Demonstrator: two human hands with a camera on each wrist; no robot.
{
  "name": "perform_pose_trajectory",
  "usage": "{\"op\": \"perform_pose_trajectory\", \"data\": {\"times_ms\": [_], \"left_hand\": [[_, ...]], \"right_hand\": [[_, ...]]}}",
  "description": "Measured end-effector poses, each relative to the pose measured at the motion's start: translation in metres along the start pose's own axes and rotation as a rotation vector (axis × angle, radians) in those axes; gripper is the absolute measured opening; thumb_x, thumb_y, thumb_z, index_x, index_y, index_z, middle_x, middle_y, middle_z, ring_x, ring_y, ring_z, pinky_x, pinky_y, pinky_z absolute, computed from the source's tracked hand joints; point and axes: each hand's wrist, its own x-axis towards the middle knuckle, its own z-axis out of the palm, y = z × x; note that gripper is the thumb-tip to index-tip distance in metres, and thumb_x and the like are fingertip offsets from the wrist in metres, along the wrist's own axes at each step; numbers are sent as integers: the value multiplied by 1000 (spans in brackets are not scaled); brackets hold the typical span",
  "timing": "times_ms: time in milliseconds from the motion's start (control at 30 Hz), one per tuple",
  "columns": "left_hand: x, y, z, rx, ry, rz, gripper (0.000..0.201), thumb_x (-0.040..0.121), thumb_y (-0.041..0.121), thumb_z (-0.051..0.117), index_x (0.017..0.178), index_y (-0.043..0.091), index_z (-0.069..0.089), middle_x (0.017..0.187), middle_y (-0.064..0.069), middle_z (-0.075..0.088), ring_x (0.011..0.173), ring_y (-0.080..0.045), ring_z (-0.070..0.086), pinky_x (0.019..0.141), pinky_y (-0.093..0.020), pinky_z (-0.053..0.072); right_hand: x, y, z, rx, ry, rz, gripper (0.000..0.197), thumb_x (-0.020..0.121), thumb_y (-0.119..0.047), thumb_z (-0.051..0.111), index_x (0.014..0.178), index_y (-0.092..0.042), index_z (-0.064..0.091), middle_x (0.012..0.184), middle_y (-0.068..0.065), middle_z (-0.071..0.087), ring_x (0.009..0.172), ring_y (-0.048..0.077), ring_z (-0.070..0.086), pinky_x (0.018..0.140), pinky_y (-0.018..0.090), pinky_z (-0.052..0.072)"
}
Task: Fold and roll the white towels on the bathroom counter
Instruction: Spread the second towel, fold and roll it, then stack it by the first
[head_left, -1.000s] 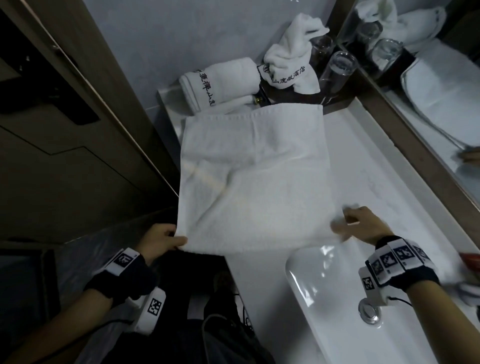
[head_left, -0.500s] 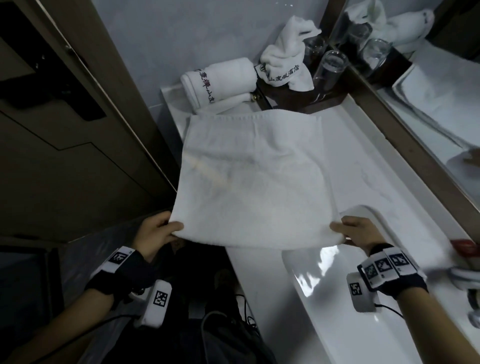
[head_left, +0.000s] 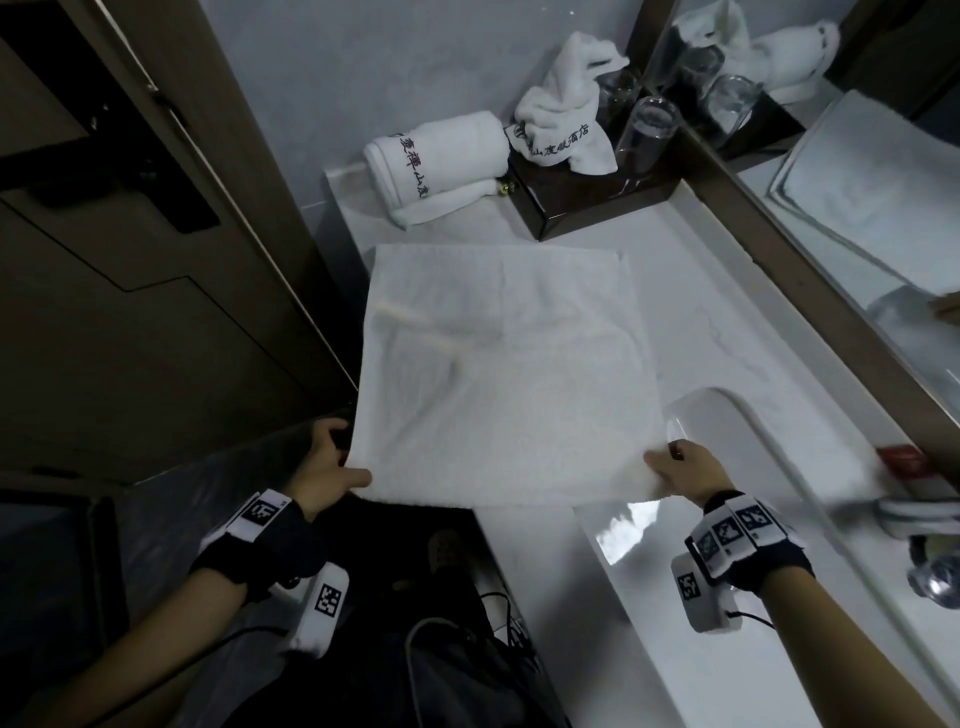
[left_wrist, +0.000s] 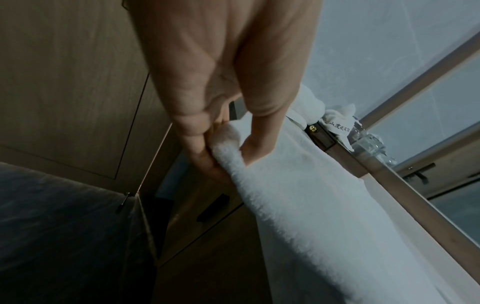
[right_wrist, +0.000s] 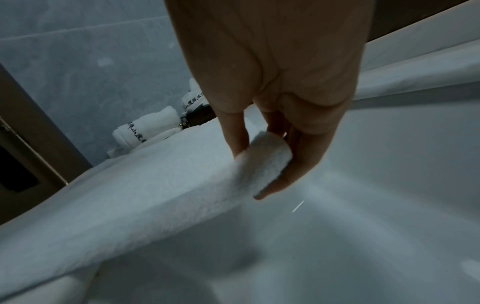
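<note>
Towel (head_left: 498, 374) drawn nearer — off rolled towel (head_left: 436, 161), sink (head_left: 727, 519) beside

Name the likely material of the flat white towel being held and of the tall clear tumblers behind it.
Flat white towel: probably cotton terry; fuzzy, matte pile shows along its edge. Tall clear tumblers: apparently glass, glossy and see-through, though clear plastic cannot be excluded.

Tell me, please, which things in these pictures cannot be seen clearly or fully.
- Counter under the flat towel: head view, covered by the towel.
- Left hand fingers: head view, hidden under the towel corner.
- Red object: head view, blurred.
- Lettering on the rolled towel: partly wrapped out of sight.
- Sink: right wrist view, cut by the edges.
</note>
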Motion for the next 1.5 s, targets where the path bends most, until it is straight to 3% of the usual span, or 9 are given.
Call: {"op": "perform_pose_trajectory", "data": {"times_ms": [167,367,467,567,700,900,1033,1267,1500], "left_hand": [[-13,-4,-6,-87,-80,36,86,74,-7,66,135,35,21,103,-11,57,92,-26,59,74,-38,52],[-31,-11,-14,26,-128,272,71,81,3,65,128,44,33,110,-5,59,95,-20,60,83,-34,51],[-36,-10,-12,204,-148,397,43,85,3,60,112,35,55,105,9,59,96,-10,55,89,-18,41],[-37,-6,-11,381,-100,413,19,81,8,67,85,27,71,82,3,55,77,-12,54,78,-21,41],[-41,-1,-14,264,-142,353,37,67,5,79,96,25,69,103,-6,49,82,-17,57,81,-19,46],[-28,14,-17,288,111,526,26,75,-6,67,93,13,72,86,-2,44,85,-16,49,75,4,36],[-13,38,-30,302,170,626,20,79,-2,65,95,9,70,111,-4,39,104,-15,43,92,-19,34],[10,98,-52,-37,137,596,27,88,8,57,82,33,64,73,14,69,69,14,60,65,0,44],[76,159,-59,-61,218,584,9,89,11,56,94,10,63,66,11,64,60,15,56,59,1,41]], "right_hand": [[-12,8,7,235,24,-6,39,85,-6,61,110,-15,32,96,19,54,67,26,57,50,23,54],[-31,5,9,128,57,-242,38,84,10,43,78,-19,67,99,9,66,69,19,54,65,20,46],[-44,0,5,113,-10,-268,34,86,9,45,98,-12,69,110,17,66,89,23,58,84,33,48],[-50,1,-3,-71,-99,-284,55,75,22,40,116,-9,60,113,27,59,77,23,57,73,33,49],[-47,2,-4,-88,-28,-285,58,69,24,56,111,-15,61,120,10,58,92,22,58,79,27,44],[-26,-11,-20,-74,171,-366,26,82,6,58,103,-4,70,105,17,64,96,31,61,81,27,48],[-9,-32,-39,297,196,-360,26,81,8,63,107,8,63,101,7,60,90,21,55,63,0,44],[31,-88,-53,560,218,-362,12,89,-20,60,93,-11,66,69,-1,59,60,8,55,58,17,51],[78,-147,-61,428,378,-360,45,84,-23,65,50,-21,35,44,-10,41,50,11,34,52,27,29]]}}
